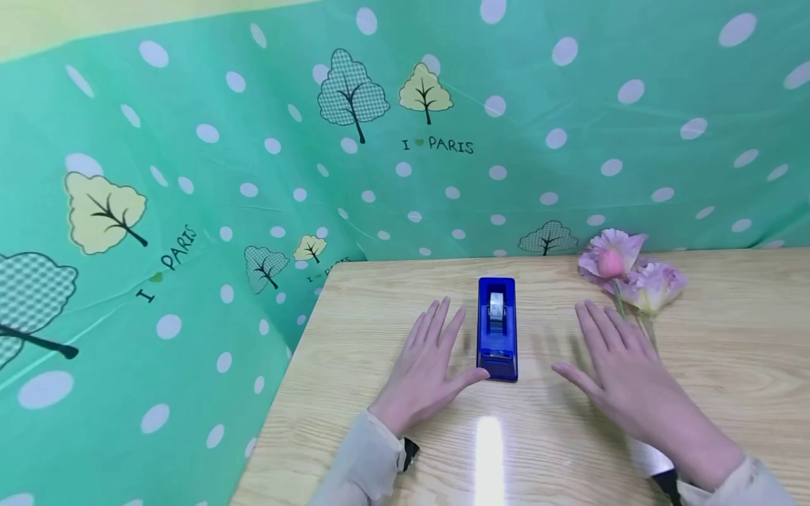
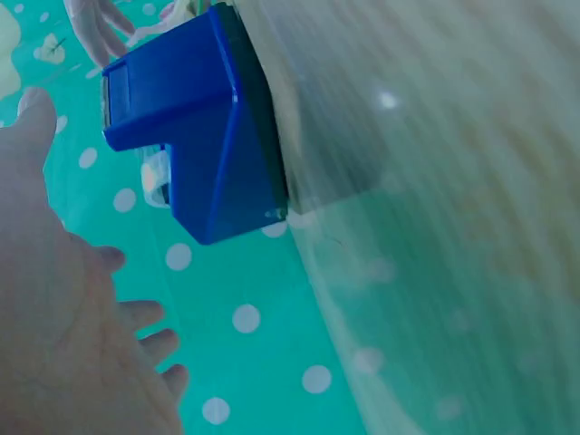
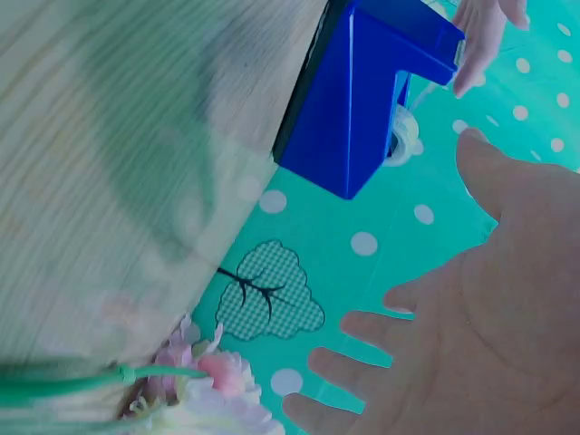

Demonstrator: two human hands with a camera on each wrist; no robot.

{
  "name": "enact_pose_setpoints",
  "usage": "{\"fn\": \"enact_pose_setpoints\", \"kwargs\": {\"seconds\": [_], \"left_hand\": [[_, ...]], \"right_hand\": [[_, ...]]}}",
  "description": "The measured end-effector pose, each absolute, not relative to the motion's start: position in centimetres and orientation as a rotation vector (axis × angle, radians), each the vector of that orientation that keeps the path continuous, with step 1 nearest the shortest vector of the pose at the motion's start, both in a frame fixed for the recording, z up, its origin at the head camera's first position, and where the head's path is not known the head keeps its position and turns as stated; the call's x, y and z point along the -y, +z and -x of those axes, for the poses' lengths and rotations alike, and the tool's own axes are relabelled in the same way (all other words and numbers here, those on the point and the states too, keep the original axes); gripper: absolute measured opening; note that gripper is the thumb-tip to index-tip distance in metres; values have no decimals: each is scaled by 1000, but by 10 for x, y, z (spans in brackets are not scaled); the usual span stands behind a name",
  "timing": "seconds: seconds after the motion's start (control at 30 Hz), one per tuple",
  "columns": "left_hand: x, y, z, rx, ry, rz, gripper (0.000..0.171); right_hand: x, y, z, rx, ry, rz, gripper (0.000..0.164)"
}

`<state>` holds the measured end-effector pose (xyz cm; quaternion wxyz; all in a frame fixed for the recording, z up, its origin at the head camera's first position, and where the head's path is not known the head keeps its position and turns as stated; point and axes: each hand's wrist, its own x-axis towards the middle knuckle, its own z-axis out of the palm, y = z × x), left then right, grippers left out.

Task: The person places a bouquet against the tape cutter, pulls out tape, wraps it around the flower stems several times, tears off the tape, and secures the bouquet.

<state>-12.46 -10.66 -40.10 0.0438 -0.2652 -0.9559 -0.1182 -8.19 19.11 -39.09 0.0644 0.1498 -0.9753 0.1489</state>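
Observation:
A blue tape dispenser [image 1: 497, 344] with a roll of clear tape [image 1: 496, 307] stands on the wooden table between both hands. Just left of it is my left hand [image 1: 427, 365], fingers extended and thumb reaching toward the dispenser's front corner. My right hand [image 1: 626, 372] hovers farther off on the other side, fingers straight and holding nothing. In the left wrist view the dispenser [image 2: 190, 127] appears side-on beyond the open palm. The right wrist view likewise has the dispenser [image 3: 358, 100] in front of the right palm [image 3: 489, 299].
Pink and lilac artificial flowers [image 1: 652, 284] lie at the table's back right, their stems [image 1: 647, 330] running partly under my right hand. A green dotted cloth [image 1: 405, 204] hangs behind and to the left of the wooden table [image 1: 380, 295]. Light glares off the table's front.

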Motion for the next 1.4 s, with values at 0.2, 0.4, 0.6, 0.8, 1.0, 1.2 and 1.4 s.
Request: {"fn": "enact_pose_setpoints", "kwargs": {"seconds": [0.2,0.4,0.6,0.8,1.0,1.2,1.4], "left_hand": [[91,-396,126,2828,-333,856,91],[68,-385,129,2759,-382,919,90],[40,-382,125,2746,-348,1037,90],[9,-385,123,2734,-213,1155,84],[-24,-382,120,2734,-129,1278,80],[-47,-376,114,2620,110,1373,65],[-57,-377,117,2537,105,1411,63]], "right_hand": [[-207,-392,74,2904,472,-443,88],[-223,-391,72,2903,489,-405,89],[-232,-392,66,2911,519,-350,94],[-240,-389,67,2935,498,-291,97],[-258,-388,71,3070,633,-145,99],[-264,-389,72,3168,567,-110,66],[-260,-390,73,3184,543,-108,53]]}}
